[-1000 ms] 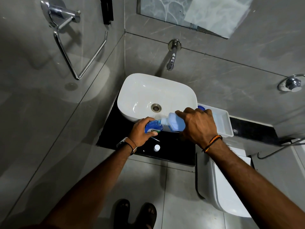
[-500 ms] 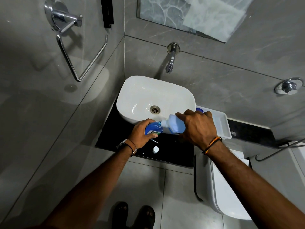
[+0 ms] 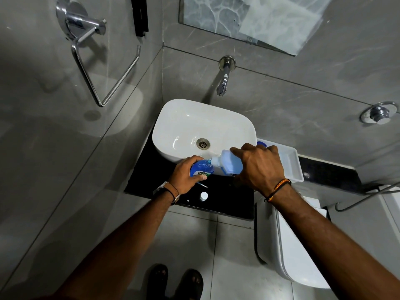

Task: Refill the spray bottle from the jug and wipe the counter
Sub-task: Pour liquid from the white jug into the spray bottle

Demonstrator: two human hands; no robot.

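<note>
My left hand (image 3: pixel 186 173) grips a small bottle of blue liquid with a green and white label (image 3: pixel 201 168), upright on the black counter (image 3: pixel 149 180). My right hand (image 3: pixel 258 165) holds a pale translucent jug with blue liquid (image 3: pixel 230 162), tipped on its side to the left. The jug's white neck meets the small bottle's open mouth. A small white cap (image 3: pixel 204 195) lies on the counter just in front of the bottle. A thin stick-like piece (image 3: pixel 202 185) lies beside it.
A white basin (image 3: pixel 190 124) sits on the counter behind the bottles, under a wall tap (image 3: pixel 223 83). A white rectangular tray (image 3: pixel 291 163) stands to the right of the basin. A white toilet (image 3: pixel 287 245) is lower right. A chrome towel ring (image 3: pixel 104 68) hangs on the left wall.
The hands, bottle and jug keep the same pose, jug tipped into the bottle. The view has shifted slightly, so everything sits a little lower in the picture.
</note>
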